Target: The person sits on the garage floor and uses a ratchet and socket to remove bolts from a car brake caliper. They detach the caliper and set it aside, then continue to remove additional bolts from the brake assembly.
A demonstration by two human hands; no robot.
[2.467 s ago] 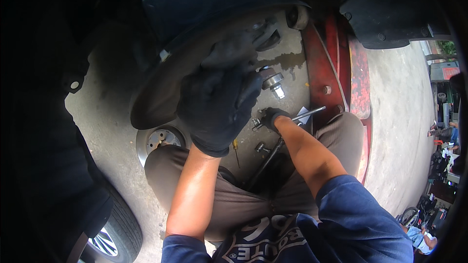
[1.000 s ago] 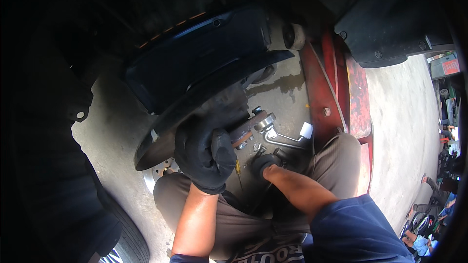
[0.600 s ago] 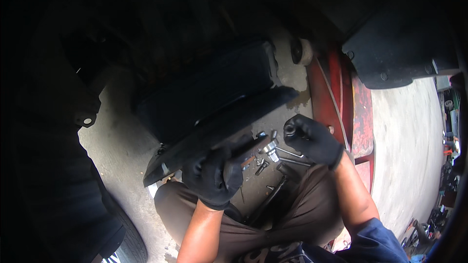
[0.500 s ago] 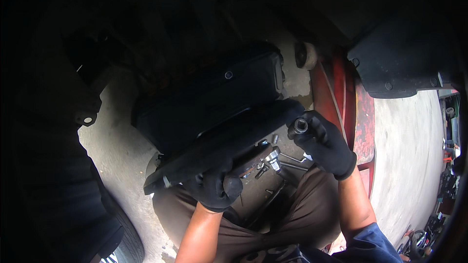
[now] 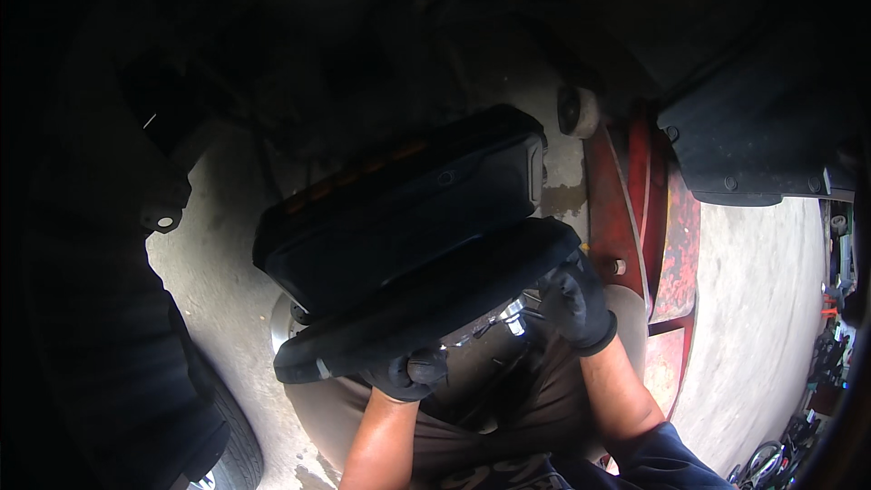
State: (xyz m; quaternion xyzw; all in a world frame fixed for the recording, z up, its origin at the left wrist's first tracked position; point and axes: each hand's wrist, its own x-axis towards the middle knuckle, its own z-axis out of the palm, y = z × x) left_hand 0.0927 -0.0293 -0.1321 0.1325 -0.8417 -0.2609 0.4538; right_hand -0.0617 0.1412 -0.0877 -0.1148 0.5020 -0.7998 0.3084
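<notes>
A black hinged tool case (image 5: pixel 435 289) with orange parts along its far side stands open across my lap, its near half tilted up toward me. My left hand (image 5: pixel 408 372), in a black glove, is closed on the near edge of that half, left of middle. At its right end, my right hand (image 5: pixel 578 307), gloved the same way, is curled against the edge, some fingers hidden behind it. No socket shows in the right hand. Below the case, between my knees, lie metal tools, among them a shiny silver piece (image 5: pixel 513 316); the case covers most of them.
A red floor jack (image 5: pixel 626 218) with worn paint and a pale wheel (image 5: pixel 581 113) stands close on the right. Dark vehicle panels (image 5: pixel 753 145) hang overhead at the right. A tyre (image 5: pixel 238 436) is at the lower left, on the concrete floor (image 5: pixel 218 254).
The case has come down and nearer to me, and its near half covers more of the tools. My right hand has moved down onto its edge; the socket it held is out of sight.
</notes>
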